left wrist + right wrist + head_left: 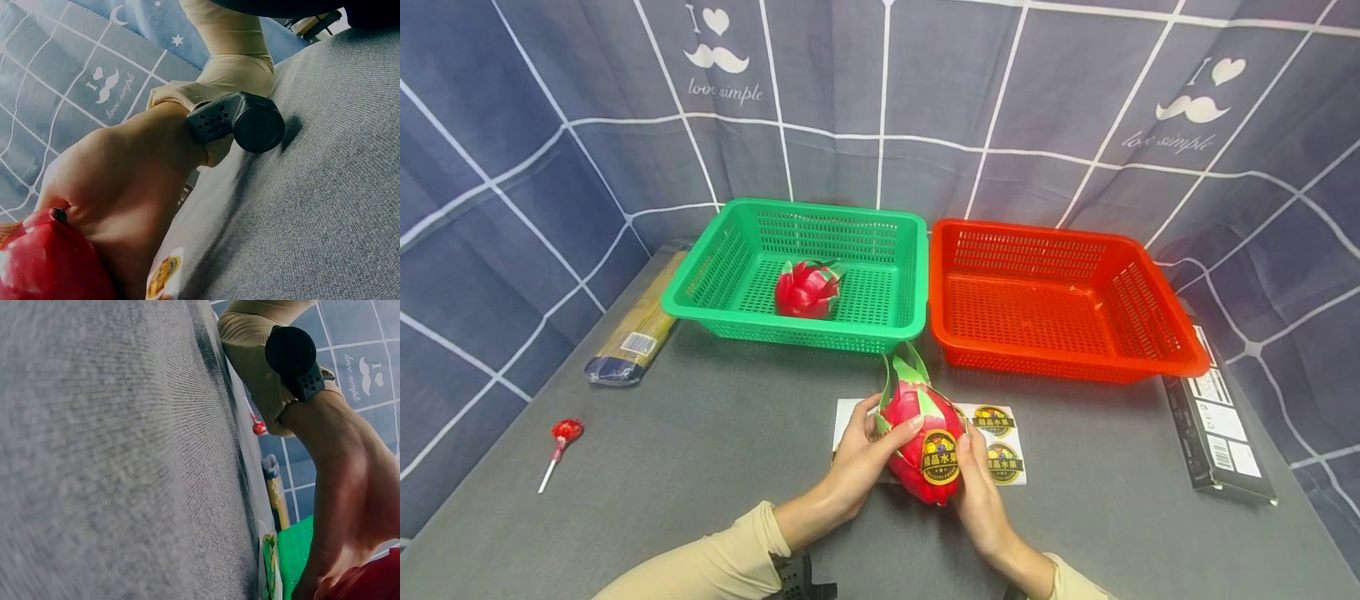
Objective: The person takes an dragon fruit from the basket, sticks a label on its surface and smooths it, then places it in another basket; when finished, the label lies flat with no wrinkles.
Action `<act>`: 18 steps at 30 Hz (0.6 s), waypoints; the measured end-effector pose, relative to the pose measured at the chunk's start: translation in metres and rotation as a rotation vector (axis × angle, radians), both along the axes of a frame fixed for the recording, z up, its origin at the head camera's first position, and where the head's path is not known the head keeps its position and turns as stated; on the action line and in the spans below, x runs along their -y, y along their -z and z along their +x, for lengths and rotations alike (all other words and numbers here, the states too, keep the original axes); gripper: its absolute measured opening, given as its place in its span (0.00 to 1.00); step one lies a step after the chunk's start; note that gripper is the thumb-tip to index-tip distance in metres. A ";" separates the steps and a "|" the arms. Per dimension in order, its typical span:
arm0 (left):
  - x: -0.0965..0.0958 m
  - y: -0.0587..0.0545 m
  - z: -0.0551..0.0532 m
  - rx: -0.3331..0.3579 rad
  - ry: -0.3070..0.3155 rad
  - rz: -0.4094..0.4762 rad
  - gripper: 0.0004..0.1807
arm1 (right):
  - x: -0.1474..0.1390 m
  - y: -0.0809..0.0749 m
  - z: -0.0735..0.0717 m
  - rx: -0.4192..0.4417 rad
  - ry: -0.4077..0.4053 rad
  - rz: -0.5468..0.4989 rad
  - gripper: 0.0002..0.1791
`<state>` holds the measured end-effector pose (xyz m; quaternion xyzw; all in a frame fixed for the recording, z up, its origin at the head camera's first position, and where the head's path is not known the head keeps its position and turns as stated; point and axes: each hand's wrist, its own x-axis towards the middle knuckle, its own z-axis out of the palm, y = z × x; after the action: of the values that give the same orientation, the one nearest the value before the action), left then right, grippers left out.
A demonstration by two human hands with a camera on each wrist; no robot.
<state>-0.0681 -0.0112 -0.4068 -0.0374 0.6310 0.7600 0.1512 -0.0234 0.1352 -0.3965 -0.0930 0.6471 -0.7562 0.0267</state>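
Left hand [852,462], right hand [982,493]: fingers curled round dragon fruit [934,415], front of green basket [790,332]. Likely label-pressing (sticker [940,457]'s on); next needs thumb pressure.

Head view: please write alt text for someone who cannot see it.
A person's left hand and right hand hold a red dragon fruit with a sticker above a sticker sheet on a grey table. Behind, a green basket containing another dragon fruit stands beside a red basket. A lollipop lies at left, a black box at right.
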 end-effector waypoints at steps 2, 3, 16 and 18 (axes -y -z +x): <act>0.000 0.002 0.000 -0.010 -0.001 -0.006 0.46 | 0.000 0.001 0.000 -0.022 -0.030 -0.053 0.18; 0.000 0.003 0.000 -0.013 -0.002 -0.010 0.46 | 0.000 0.002 0.000 -0.025 -0.043 -0.080 0.18; -0.001 0.005 0.000 -0.008 -0.017 -0.023 0.45 | -0.002 0.012 -0.002 0.026 -0.003 0.011 0.23; 0.000 0.000 0.002 0.001 -0.023 -0.025 0.46 | 0.000 0.008 -0.001 0.054 0.033 0.038 0.25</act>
<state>-0.0662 -0.0108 -0.4073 -0.0469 0.6399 0.7537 0.1420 -0.0242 0.1350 -0.4048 -0.0616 0.6620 -0.7462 0.0335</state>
